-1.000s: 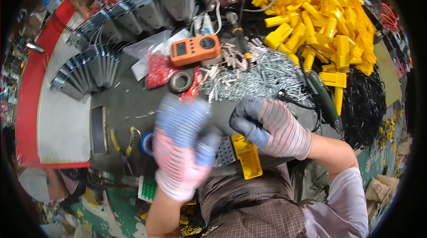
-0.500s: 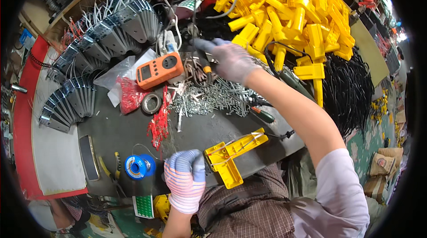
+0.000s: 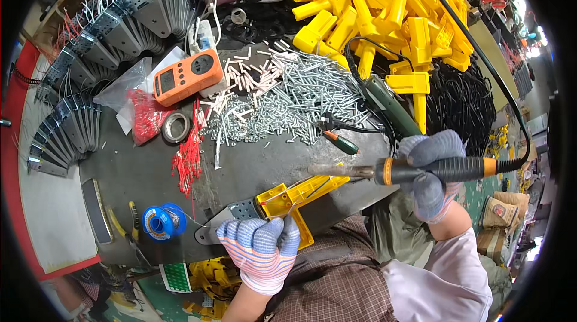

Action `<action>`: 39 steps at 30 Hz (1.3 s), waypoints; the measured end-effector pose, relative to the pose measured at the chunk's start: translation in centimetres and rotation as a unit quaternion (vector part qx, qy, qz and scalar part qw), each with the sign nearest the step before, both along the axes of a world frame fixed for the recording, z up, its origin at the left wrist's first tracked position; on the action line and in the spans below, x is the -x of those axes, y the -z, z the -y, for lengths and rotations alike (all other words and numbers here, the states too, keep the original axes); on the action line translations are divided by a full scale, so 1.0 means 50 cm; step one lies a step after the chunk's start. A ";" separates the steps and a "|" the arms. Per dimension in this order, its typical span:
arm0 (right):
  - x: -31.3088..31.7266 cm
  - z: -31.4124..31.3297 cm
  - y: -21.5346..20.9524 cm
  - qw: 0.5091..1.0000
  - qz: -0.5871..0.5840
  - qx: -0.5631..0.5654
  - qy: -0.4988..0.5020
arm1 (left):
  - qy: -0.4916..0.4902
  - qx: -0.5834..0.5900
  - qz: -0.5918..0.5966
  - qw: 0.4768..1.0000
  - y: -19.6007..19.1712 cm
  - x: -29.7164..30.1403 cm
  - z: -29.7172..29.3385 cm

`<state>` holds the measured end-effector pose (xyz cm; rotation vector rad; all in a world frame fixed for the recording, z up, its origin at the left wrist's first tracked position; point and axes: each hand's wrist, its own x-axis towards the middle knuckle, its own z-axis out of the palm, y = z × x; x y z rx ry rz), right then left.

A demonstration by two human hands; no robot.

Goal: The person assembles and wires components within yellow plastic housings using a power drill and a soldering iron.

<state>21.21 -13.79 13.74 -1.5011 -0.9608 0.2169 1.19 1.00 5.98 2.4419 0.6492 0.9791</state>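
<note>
My right hand [image 3: 434,171] is wrapped round the black handle of a soldering iron [image 3: 466,169] with orange bands. Its metal tip points left, over a yellow T-shaped plastic housing [image 3: 307,226] with thin wires across it. My left hand [image 3: 261,253] is closed at the housing's left side, thumb and forefinger together; what they pinch is hidden. A grey metal plate with a perforated end [image 3: 211,233] lies partly under that hand, against the housing. From a blue spool of solder [image 3: 161,224], a thin strand runs to my left hand.
Heaped yellow housings [image 3: 384,15] and black cables [image 3: 463,99] fill the far right. Loose screws [image 3: 324,87], an orange meter [image 3: 189,78], a tape roll [image 3: 176,128] and red leads [image 3: 187,162] lie mid-table. Metal plates [image 3: 75,132] stand at left, with pliers [image 3: 133,232] nearer.
My right hand came back from the far side of the table, bringing the soldering iron above the housing. My left hand moved slightly right over the housing's edge; the grey plate now shows.
</note>
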 end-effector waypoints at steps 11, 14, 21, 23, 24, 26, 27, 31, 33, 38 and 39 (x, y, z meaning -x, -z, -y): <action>-0.003 -0.006 0.031 0.998 0.043 0.019 -0.041 | -0.033 -0.088 -0.023 0.995 0.016 -0.025 0.000; -0.003 -0.007 0.033 0.998 0.043 0.017 -0.043 | -0.038 -0.094 -0.026 0.994 0.019 -0.024 0.002; 0.001 -0.019 0.038 0.998 -0.004 -0.023 -0.052 | -0.050 -0.102 -0.022 0.993 0.017 -0.031 0.007; -0.004 -0.014 0.041 0.998 0.007 -0.020 -0.055 | -0.052 -0.102 -0.027 0.993 0.015 -0.033 0.007; -0.006 -0.012 0.042 0.998 0.018 -0.016 -0.058 | -0.054 -0.103 -0.032 0.993 0.014 -0.034 0.007; -0.011 -0.011 0.041 0.997 0.034 -0.015 -0.065 | -0.055 -0.107 -0.033 0.992 0.016 -0.034 0.007; -0.012 -0.010 0.041 0.996 0.050 -0.014 -0.071 | -0.057 -0.110 -0.034 0.992 0.017 -0.035 0.008; -0.010 -0.007 0.049 0.997 0.055 -0.022 -0.057 | -0.046 -0.111 -0.034 0.992 0.022 -0.033 0.011; -0.009 -0.007 0.047 0.997 0.028 -0.027 -0.063 | -0.050 -0.107 -0.030 0.992 0.019 -0.038 0.010; -0.009 -0.004 0.045 0.997 0.029 -0.024 -0.067 | -0.050 -0.107 -0.035 0.992 0.025 -0.043 0.010; -0.010 -0.004 0.046 0.996 0.056 -0.020 -0.070 | -0.049 -0.107 -0.033 0.993 0.024 -0.043 0.010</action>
